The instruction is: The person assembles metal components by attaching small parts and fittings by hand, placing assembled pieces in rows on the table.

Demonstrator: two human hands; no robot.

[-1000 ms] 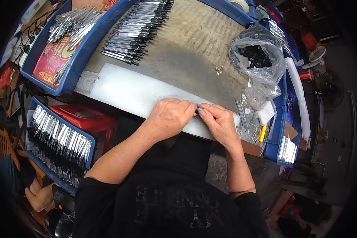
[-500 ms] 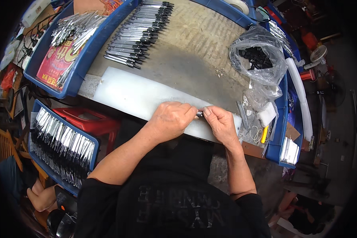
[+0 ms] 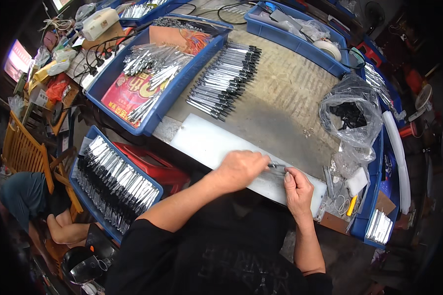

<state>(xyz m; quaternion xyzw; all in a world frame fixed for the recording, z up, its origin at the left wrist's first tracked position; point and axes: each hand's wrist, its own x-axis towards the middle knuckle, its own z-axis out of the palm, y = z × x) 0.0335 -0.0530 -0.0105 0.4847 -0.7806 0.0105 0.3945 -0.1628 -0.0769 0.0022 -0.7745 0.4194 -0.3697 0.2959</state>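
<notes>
Over the white board (image 3: 202, 132) along the bench's near edge, my left hand (image 3: 242, 169) is closed round a pen (image 3: 273, 165). Only its dark end and a bit of shaft show, pointing toward my other hand. My right hand (image 3: 299, 192) is a short gap away, thumb and fingertips pinched together; whatever sits between them is too small to name. Beyond the board lies a slanted row of pens (image 3: 224, 81) with black ends. To the right, a clear plastic bag (image 3: 366, 101) stands open with small black parts (image 3: 349, 115) inside.
Blue trays surround the bench: one with silvery rods (image 3: 155, 120) at left, another of pens (image 3: 160, 189) below it. A red stool (image 3: 150, 162) stands beside that lower tray. A yellow-handled tool (image 3: 351, 205) lies at right. A seated person (image 3: 24, 196) is at far left.
My hands have drawn apart from where they met, leaving the pen's dark end showing beside my left hand. The whole view has shifted, bringing more of the left side into sight.
</notes>
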